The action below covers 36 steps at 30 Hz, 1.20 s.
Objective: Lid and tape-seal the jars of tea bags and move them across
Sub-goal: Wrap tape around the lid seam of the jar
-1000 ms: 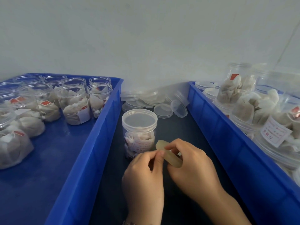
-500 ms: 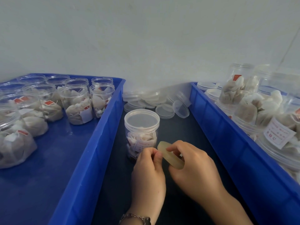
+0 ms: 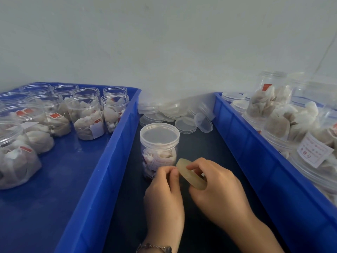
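Left grip [image 3: 165,190], right grip [image 3: 217,187] curled, fingertips together

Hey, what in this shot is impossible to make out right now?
Head view only:
- Tape end: hidden under the left hand fingertips on the tape roll.
- Lower front of the lidded jar: hidden behind both hands.
- Paper label print: blurred.
- Right bin jars: cut off by the frame edge.
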### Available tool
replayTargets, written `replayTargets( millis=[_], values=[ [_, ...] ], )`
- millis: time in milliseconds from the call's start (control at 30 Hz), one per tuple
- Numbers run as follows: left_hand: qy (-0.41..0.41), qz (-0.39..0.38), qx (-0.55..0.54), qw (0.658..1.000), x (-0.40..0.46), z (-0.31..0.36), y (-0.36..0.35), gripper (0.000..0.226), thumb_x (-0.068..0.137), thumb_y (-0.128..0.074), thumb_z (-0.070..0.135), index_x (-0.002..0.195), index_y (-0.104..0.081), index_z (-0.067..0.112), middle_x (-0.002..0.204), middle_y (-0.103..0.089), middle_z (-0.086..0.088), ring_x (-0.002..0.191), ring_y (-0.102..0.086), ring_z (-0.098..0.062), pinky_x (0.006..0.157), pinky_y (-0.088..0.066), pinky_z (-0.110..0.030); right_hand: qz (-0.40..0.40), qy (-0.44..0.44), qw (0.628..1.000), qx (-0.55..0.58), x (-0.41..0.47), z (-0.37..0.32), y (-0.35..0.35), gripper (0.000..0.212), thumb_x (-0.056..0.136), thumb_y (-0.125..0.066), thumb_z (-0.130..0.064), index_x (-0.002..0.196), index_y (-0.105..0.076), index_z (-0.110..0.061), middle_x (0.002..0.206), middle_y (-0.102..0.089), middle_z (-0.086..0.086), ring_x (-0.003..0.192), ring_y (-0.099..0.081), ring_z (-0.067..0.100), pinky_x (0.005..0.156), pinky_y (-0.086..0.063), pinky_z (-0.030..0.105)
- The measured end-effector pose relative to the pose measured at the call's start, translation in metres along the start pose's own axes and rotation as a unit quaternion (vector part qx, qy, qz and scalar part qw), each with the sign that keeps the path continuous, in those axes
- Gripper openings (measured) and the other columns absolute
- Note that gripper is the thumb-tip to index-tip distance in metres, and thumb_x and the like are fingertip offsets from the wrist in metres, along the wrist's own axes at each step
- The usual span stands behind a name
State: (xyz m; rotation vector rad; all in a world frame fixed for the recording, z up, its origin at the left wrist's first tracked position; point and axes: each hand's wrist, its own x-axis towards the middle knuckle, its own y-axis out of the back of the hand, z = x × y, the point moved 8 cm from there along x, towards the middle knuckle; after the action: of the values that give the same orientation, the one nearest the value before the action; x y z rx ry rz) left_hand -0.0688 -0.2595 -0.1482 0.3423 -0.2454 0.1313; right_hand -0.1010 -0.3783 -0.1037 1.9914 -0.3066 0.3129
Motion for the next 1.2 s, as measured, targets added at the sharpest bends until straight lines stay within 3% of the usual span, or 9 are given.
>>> replayTargets(
  millis=[67,133,200,333,600,767,933,1067,1200],
  values=[
    [0.087,-0.051,-0.118,0.988,0.0,-0.009,-0.01,0.017,0.097,-0.048,0.021,0.091,-0.063,0.028,0.083,-0.071,0.006,0.072,-0.068,-0.007,0.071,-0.056,-0.03,0.004,-0.005,1.0,0.006,0.0,0.001,0.001,0.031,0.078,-0.064,-0.024,0.106,-0.057,-0.036,0.089,-0.053,-0.022,0.084,-0.055,0.002,0.068,-0.049,0.025],
    [0.185,-0.109,-0.276,0.937,-0.003,-0.014,-0.023,0.022,0.098,-0.047,0.014,0.098,-0.068,0.014,0.083,-0.074,-0.003,0.073,-0.071,-0.013,0.066,-0.059,-0.031,0.008,-0.011,1.0,0.017,0.0,0.003,0.002,0.031,0.078,-0.064,-0.022,0.105,-0.058,-0.036,0.089,-0.055,-0.021,0.082,-0.055,0.002,0.069,-0.05,0.027],
    [0.244,-0.147,-0.351,0.892,-0.005,-0.015,-0.029,0.021,0.097,-0.048,0.013,0.097,-0.069,0.008,0.085,-0.075,-0.006,0.076,-0.072,-0.015,0.064,-0.058,-0.029,0.011,-0.015,0.999,0.027,0.001,0.005,0.003,0.031,0.078,-0.065,-0.022,0.105,-0.058,-0.036,0.089,-0.056,-0.02,0.079,-0.055,0.002,0.068,-0.051,0.029],
    [0.238,-0.156,-0.329,0.901,-0.002,-0.018,-0.028,0.02,0.097,-0.05,0.015,0.097,-0.068,0.007,0.09,-0.075,-0.007,0.084,-0.07,-0.019,0.079,-0.055,-0.034,0.01,-0.015,0.999,0.032,0.001,0.006,0.003,0.031,0.078,-0.066,-0.023,0.105,-0.058,-0.037,0.089,-0.057,-0.02,0.078,-0.056,0.002,0.068,-0.052,0.03],
    [0.204,-0.174,-0.301,0.915,-0.003,-0.007,-0.028,0.02,0.096,-0.051,0.015,0.102,-0.068,0.008,0.09,-0.075,-0.007,0.088,-0.071,-0.022,0.089,-0.054,-0.044,0.015,-0.022,0.999,0.039,0.002,0.008,0.005,0.029,0.078,-0.066,-0.023,0.103,-0.059,-0.037,0.087,-0.058,-0.02,0.075,-0.056,0.001,0.065,-0.052,0.029],
    [0.196,-0.148,-0.272,0.93,0.002,-0.013,-0.024,0.019,0.09,-0.053,0.013,0.089,-0.071,0.006,0.079,-0.073,-0.007,0.078,-0.069,-0.025,0.071,-0.056,-0.037,-0.003,-0.017,1.0,0.019,0.002,0.007,0.002,0.033,0.079,-0.065,-0.022,0.107,-0.058,-0.038,0.09,-0.058,-0.021,0.08,-0.056,0.002,0.068,-0.052,0.029],
    [0.247,-0.118,-0.269,0.924,0.006,-0.025,-0.022,0.022,0.09,-0.049,0.006,0.073,-0.063,0.005,0.05,-0.06,0.003,0.053,-0.058,-0.012,0.052,-0.051,-0.026,0.004,-0.029,0.999,0.015,0.002,0.011,0.003,0.034,0.077,-0.066,-0.022,0.106,-0.059,-0.038,0.088,-0.057,-0.022,0.08,-0.057,0.003,0.069,-0.053,0.03],
    [0.282,-0.102,-0.289,0.909,0.006,-0.028,-0.02,0.021,0.091,-0.049,0.005,0.073,-0.06,0.005,0.05,-0.058,0.0,0.048,-0.055,-0.013,0.044,-0.049,-0.024,0.017,-0.035,0.999,0.02,0.002,0.015,0.006,0.033,0.078,-0.068,-0.023,0.106,-0.058,-0.039,0.088,-0.058,-0.021,0.079,-0.056,0.001,0.068,-0.052,0.028],
    [0.3,-0.093,-0.314,0.896,0.006,-0.025,-0.016,0.019,0.094,-0.05,0.008,0.078,-0.06,0.01,0.063,-0.063,-0.003,0.055,-0.057,-0.015,0.044,-0.05,-0.021,0.021,-0.042,0.998,0.03,0.003,0.019,0.008,0.033,0.079,-0.068,-0.024,0.107,-0.058,-0.039,0.089,-0.059,-0.019,0.08,-0.057,0.001,0.07,-0.053,0.029]
  ],
)
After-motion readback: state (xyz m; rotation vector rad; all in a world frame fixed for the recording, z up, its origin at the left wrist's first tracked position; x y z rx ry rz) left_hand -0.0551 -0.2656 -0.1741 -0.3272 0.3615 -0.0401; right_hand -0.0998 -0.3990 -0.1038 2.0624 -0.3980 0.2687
